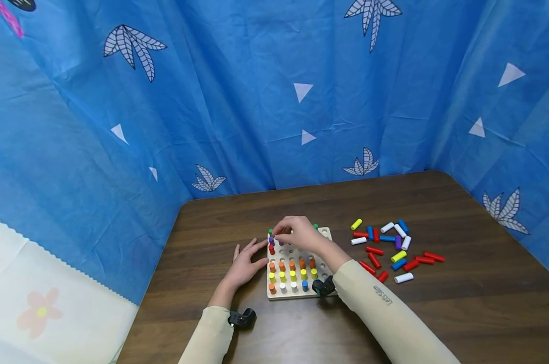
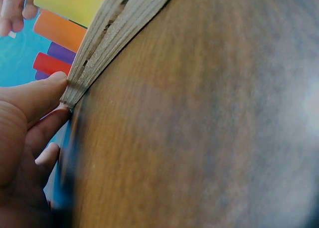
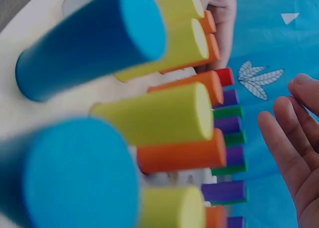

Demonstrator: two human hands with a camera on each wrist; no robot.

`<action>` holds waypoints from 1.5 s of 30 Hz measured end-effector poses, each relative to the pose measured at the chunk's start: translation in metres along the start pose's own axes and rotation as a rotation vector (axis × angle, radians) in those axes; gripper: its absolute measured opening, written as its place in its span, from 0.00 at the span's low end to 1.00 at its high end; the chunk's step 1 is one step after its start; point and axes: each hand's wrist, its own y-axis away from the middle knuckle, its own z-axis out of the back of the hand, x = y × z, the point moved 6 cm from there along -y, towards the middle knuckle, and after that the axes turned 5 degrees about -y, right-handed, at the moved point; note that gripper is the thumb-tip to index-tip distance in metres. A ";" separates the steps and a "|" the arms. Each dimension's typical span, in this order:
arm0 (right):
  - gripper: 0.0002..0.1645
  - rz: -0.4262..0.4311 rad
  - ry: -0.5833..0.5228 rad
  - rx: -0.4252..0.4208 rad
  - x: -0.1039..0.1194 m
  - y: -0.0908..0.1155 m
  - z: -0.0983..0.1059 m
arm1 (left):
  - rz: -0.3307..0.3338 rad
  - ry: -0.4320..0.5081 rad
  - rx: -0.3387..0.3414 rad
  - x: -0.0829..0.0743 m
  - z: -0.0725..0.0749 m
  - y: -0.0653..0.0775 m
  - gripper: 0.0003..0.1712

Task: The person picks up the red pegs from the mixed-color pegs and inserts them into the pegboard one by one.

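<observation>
A pale wooden pegboard [image 1: 281,297] stands on the table with coloured pegs upright in rows. My left hand [image 1: 243,267] is beside its left edge, thumb and forefinger touching the board's side [image 2: 107,43]. Above the far left part of the board is my right hand [image 1: 301,235], close to a purple peg [image 1: 271,241]. In the right wrist view, the fingers [image 3: 286,153] are extended, apart from the pegs, and nothing shows between them. A red peg [image 1: 271,249], orange pegs [image 1: 281,265], yellow pegs [image 1: 293,276] and a blue peg [image 1: 305,286] fill nearer rows. The right hand covers part of the back rows.
Loose pegs lie scattered to the board's right: red pegs [image 1: 433,256], white pegs [image 1: 404,277], blue pegs [image 1: 398,264], yellow pegs [image 1: 356,224] and a purple peg [image 1: 397,242]. A blue curtain [image 1: 256,101] hangs behind the brown wooden table [image 1: 483,303].
</observation>
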 end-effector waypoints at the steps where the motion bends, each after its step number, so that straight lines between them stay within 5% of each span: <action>1: 0.07 0.001 0.000 -0.008 0.000 0.001 0.002 | 0.001 0.000 -0.001 0.000 0.000 0.000 0.30; 20: 0.08 -0.008 -0.023 -0.143 -0.010 0.039 0.056 | -0.002 0.015 0.005 0.001 -0.001 0.003 0.31; 45: 0.11 -0.113 0.007 -0.306 -0.060 0.109 0.113 | 0.006 0.003 -0.003 -0.001 0.001 0.001 0.30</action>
